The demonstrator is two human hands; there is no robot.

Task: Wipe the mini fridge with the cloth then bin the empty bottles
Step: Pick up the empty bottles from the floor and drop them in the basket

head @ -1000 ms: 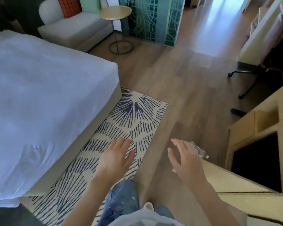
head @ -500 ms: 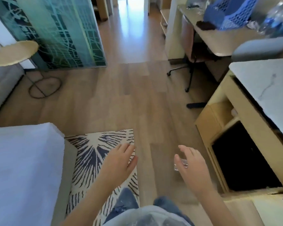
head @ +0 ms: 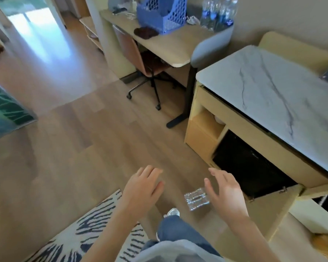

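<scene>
The black mini fridge (head: 250,167) sits in a wooden cabinet under a marble top (head: 273,87), to my right. A crumpled clear plastic bottle (head: 196,198) lies on the wood floor between my hands. My right hand (head: 227,193) hovers just right of it, fingers spread, holding nothing. My left hand (head: 142,188) is held out open to the left of the bottle. Several full water bottles (head: 218,12) stand at the back of the desk (head: 170,44). A dark brown cloth-like item (head: 145,33) lies on the desk.
The cabinet's wooden door (head: 273,208) hangs open at the lower right. A blue mesh basket (head: 159,14) stands on the desk, with a wheeled chair (head: 146,59) under it. A patterned rug (head: 83,229) lies at my feet.
My view has swung right, from the bed and rug to the desk and fridge cabinet. Both hands stay open in front of me. The bottle now shows fully, left of my right hand.
</scene>
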